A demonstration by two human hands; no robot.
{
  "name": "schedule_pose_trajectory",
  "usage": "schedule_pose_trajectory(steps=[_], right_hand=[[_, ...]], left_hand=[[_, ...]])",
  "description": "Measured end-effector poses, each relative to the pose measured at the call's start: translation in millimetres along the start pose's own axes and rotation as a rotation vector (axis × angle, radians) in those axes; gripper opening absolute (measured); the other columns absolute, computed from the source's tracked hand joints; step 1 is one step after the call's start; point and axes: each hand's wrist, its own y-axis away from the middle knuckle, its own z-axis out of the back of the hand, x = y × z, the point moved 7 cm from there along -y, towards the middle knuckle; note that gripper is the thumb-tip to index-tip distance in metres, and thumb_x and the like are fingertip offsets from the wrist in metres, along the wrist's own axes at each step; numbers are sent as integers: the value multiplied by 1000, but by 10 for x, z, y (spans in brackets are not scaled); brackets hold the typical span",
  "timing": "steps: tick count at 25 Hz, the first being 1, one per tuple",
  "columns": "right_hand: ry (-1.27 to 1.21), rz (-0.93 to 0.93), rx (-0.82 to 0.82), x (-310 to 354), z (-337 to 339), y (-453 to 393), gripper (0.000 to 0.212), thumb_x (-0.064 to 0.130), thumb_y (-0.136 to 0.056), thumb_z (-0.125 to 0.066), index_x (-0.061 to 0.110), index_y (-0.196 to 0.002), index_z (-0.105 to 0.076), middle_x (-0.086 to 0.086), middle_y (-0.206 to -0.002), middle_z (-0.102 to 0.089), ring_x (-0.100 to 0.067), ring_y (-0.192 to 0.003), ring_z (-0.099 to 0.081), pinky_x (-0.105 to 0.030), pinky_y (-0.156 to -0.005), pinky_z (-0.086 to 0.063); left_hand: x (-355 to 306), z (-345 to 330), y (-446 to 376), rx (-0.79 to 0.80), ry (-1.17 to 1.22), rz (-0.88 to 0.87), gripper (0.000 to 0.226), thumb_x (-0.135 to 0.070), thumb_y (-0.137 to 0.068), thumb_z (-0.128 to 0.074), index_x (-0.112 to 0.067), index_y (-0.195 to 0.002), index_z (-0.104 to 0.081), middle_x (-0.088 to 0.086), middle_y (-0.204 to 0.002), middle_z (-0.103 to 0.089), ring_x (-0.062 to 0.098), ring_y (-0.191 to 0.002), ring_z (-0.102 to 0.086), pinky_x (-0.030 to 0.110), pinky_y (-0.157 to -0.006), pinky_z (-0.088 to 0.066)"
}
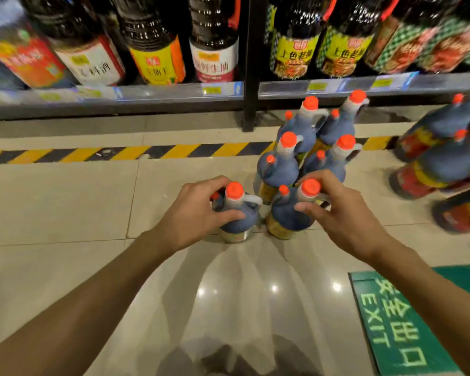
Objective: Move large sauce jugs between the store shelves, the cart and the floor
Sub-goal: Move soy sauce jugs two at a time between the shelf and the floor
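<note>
Several dark sauce jugs with orange caps stand on the tiled floor in front of the shelf. My left hand (194, 213) wraps around the shoulder and neck of the nearest left jug (239, 223). My right hand (337, 215) curls over the neighbouring jug (288, 218), fingers behind its neck and thumb on its shoulder. Both jugs rest upright on the floor. Behind them stands a tight cluster of more jugs (310, 147).
The store shelf (158, 92) above holds rows of large sauce bottles behind a price rail. A black upright post (251, 77) divides it. More jugs (442, 164) lie blurred at right. Yellow-black tape (120, 153) and a green exit sign (407, 321) mark the floor.
</note>
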Motion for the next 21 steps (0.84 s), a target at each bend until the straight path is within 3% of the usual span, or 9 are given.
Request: schedule_pose_trajectory(steps=[3, 6, 9, 15, 19, 21], right_hand=[[7, 13, -5, 19, 0, 68, 28, 15, -88, -77, 18, -109, -58, 2, -96, -68, -19, -82, -59, -36, -76, -49], [26, 47, 34, 62, -10, 242, 25, 24, -90, -73, 20, -109, -58, 4, -93, -67, -26, -83, -61, -43, -76, -50], [14, 47, 89, 69, 4, 440, 24, 30, -88, -70, 27, -107, -56, 7, -90, -68, -25, -83, -63, -44, -77, -52], [-75, -27, 139, -35, -16, 812, 35, 14, -85, -81, 32, -108, -61, 18, -96, -70, -14, -87, -65, -31, -79, -51], [-311, -163, 2, -347, -143, 917, 57, 29, -75, -91, 31, -123, -61, 21, -115, -69, -4, -109, -65, -18, -89, -50], [-462, -247, -1, -555, -334, 1000, 70, 37, -68, -90, 29, -130, -58, 17, -123, -67, -4, -116, -63, -17, -92, -50]], left_hand=[[-27, -9, 56, -3, 45, 53, 31, -25, -75, -88, -26, -99, -69, -12, -88, -69, 10, -84, -62, 33, -79, -52], [-100, -56, 170, 21, 41, 60, 29, -26, -74, -89, -26, -96, -70, -9, -83, -70, 13, -80, -62, 34, -75, -52], [-202, -167, 315, 39, 21, 28, 30, -28, -72, -89, -28, -97, -71, -13, -83, -71, 8, -79, -63, 26, -74, -52], [-316, -391, 593, 17, 129, 34, 39, -24, -69, -91, -33, -99, -68, -21, -91, -69, 3, -90, -64, 14, -79, -49], [65, -569, 740, -1, 271, 229, 84, -44, -54, -94, -33, -130, -59, -20, -121, -67, 2, -118, -61, 22, -99, -49], [264, -735, 849, 64, 340, 314, 90, -50, -52, -92, -38, -133, -55, -24, -127, -65, -1, -123, -58, 25, -104, -49]])
